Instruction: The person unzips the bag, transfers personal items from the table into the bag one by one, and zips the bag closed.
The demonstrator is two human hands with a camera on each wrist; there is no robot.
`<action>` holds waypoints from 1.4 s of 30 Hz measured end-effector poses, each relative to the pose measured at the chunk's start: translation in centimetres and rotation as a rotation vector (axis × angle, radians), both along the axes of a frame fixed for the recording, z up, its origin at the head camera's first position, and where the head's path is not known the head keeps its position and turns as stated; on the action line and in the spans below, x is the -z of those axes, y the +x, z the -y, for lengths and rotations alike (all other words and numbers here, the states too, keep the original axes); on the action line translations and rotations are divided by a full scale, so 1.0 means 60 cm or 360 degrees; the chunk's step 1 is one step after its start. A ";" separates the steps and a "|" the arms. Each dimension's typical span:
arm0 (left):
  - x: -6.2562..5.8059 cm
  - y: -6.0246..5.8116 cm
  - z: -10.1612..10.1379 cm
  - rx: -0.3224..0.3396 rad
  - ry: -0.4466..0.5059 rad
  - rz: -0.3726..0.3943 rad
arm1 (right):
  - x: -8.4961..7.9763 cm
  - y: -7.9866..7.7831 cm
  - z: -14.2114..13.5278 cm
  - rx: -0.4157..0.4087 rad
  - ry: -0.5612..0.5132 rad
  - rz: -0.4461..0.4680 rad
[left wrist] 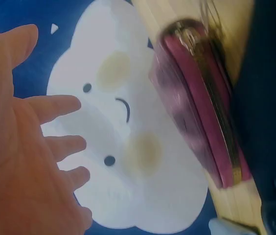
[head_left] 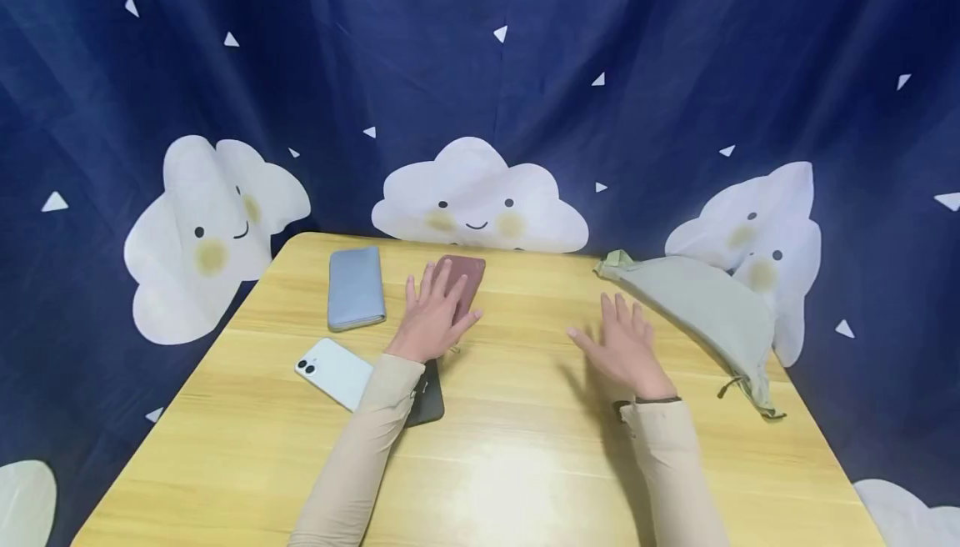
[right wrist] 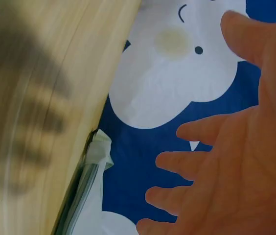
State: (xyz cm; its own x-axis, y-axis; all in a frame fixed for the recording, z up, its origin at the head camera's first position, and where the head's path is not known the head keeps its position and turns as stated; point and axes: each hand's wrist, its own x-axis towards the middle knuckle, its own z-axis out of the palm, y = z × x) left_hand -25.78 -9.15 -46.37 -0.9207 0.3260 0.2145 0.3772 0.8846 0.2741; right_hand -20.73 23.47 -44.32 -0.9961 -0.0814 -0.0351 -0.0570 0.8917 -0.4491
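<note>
My left hand point(head_left: 430, 319) is spread over a maroon zip wallet point(head_left: 470, 274) near the table's back edge, hiding part of it. In the left wrist view, the wallet's gold zipper point(left wrist: 211, 93) shows, and the straight fingers stand apart from the wallet. Over the right half of the table hovers my right hand point(head_left: 624, 348), fingers extended and holding nothing, its shadow falling on the wood. Just beyond it lies a grey-green fabric bag point(head_left: 697, 297) with a cord at its near end.
A light blue zip wallet point(head_left: 356, 287) lies at the back left. In front of it is a white phone point(head_left: 339, 373), partly under the left sleeve. A dark flat object point(head_left: 427, 403) shows beside that forearm. Behind the wooden table point(head_left: 517, 414) hangs a blue cloud-print curtain point(head_left: 480, 72).
</note>
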 end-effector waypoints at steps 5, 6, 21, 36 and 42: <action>0.001 0.003 -0.015 0.0096 0.0096 0.0067 | -0.005 0.006 -0.034 -0.0011 -0.0099 -0.0078; 0.000 0.003 -0.020 0.0114 0.0110 0.0091 | -0.007 0.008 -0.044 -0.0003 -0.0138 -0.0076; -0.023 -0.052 -0.158 0.0453 0.0983 0.0806 | -0.032 0.045 -0.207 0.0376 -0.0337 0.0196; 0.032 -0.104 -0.263 0.0245 0.1416 0.1075 | -0.008 0.068 -0.274 0.0734 -0.0427 0.0299; 0.032 -0.118 -0.310 0.0214 0.1418 0.1093 | -0.004 0.078 -0.296 0.0876 -0.0546 0.0300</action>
